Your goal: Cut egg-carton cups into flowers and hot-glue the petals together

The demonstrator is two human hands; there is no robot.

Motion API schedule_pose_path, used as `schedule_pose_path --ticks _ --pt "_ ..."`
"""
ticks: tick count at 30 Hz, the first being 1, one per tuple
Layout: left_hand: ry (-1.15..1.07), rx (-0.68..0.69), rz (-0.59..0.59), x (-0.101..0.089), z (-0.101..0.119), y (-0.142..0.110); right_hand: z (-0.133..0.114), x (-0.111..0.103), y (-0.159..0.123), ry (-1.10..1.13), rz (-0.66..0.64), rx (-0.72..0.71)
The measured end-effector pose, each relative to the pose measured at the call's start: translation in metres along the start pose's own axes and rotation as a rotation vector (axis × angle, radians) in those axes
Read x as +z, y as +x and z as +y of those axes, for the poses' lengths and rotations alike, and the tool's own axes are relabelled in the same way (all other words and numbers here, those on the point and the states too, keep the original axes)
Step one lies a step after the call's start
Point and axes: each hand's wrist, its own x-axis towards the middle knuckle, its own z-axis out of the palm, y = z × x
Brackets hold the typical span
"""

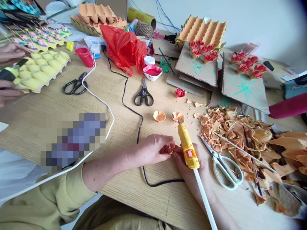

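My left hand (151, 148) is closed in a pinch on a small orange egg-carton piece (170, 151), mostly hidden by fingertips. Wrapped around a yellow hot glue gun (185, 135), my right hand (203, 175) also has its fingertips at that piece. A white glue stick (203, 198) sticks out of the gun's back. The nozzle points away from me, over an orange petal cup (176, 115). Another petal cup (159, 116) sits to its left. Beyond them lies a red-painted paper rose (179, 93).
White-handled scissors (227, 169) and a heap of carton scraps (230, 134) lie at right. Black scissors (144, 94) and a bowl of red paint (153, 72) stand ahead. Cords cross the table. Another person's hands (14, 52) hold a yellow egg tray (43, 68) at far left.
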Motion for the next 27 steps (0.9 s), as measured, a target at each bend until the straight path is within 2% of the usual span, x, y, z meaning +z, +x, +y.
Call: schedule_pose_path --ticks 11,16,22,27 --pt "-0.005 -0.015 0.020 0.000 0.001 -0.002 0.000 0.002 0.000 -0.019 -0.024 0.035" --pt "0.128 -0.031 0.137 0.008 0.003 -0.002 0.002 -0.001 0.001 0.045 0.023 0.025" --pt "0.000 0.037 0.259 0.005 0.000 -0.003 0.001 -0.024 -0.009 0.205 0.097 0.060" --pt "0.004 0.020 0.420 0.000 -0.003 -0.001 0.008 -0.030 -0.021 0.251 0.026 0.039"
